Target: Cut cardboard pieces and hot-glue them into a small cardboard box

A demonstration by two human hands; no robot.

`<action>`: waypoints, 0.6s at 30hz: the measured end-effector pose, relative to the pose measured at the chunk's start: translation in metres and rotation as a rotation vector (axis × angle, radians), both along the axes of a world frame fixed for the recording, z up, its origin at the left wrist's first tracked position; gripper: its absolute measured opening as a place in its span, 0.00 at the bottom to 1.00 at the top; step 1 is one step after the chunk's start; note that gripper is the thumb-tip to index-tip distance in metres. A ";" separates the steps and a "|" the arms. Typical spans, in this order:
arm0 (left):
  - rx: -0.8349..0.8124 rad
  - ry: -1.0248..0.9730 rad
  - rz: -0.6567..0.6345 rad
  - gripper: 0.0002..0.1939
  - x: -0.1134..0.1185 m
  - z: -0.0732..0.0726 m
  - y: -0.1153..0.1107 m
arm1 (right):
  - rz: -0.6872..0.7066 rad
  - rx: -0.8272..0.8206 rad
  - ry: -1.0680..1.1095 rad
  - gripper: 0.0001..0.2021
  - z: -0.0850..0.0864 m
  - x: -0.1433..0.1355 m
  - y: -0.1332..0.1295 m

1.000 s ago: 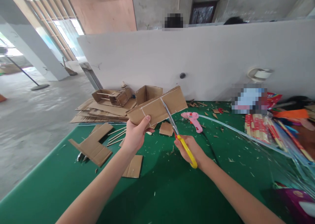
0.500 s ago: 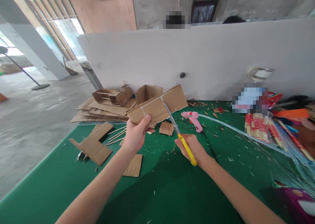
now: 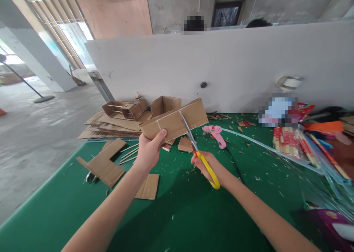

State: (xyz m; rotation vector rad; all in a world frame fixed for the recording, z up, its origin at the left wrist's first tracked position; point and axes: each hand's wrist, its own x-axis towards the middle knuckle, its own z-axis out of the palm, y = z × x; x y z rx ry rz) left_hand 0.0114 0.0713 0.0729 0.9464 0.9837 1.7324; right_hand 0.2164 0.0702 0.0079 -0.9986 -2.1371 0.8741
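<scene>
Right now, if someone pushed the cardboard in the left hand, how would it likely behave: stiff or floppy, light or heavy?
The cardboard is probably fairly stiff, since it juts out from the left hand without visible sagging. It looks light, being thin and held near one end. It might bend more easily where the scissors cross it, if cut there.

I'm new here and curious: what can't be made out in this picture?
- Head view: most fingers of the left hand, behind the cardboard strip.
- Head view: the shiny thing's full shape, partly under the cut cardboard.
- Head view: the purple thing, cut off by the right edge.
</scene>
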 end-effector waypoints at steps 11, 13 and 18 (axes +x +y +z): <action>-0.030 0.014 -0.035 0.18 0.005 -0.003 -0.003 | -0.095 0.098 -0.026 0.26 0.010 -0.004 -0.004; -0.028 0.011 -0.038 0.19 0.005 -0.003 -0.004 | -0.130 0.153 -0.059 0.25 0.013 -0.005 -0.005; -0.025 -0.018 -0.065 0.20 0.007 -0.005 -0.005 | -0.208 0.240 -0.135 0.24 0.011 -0.005 -0.005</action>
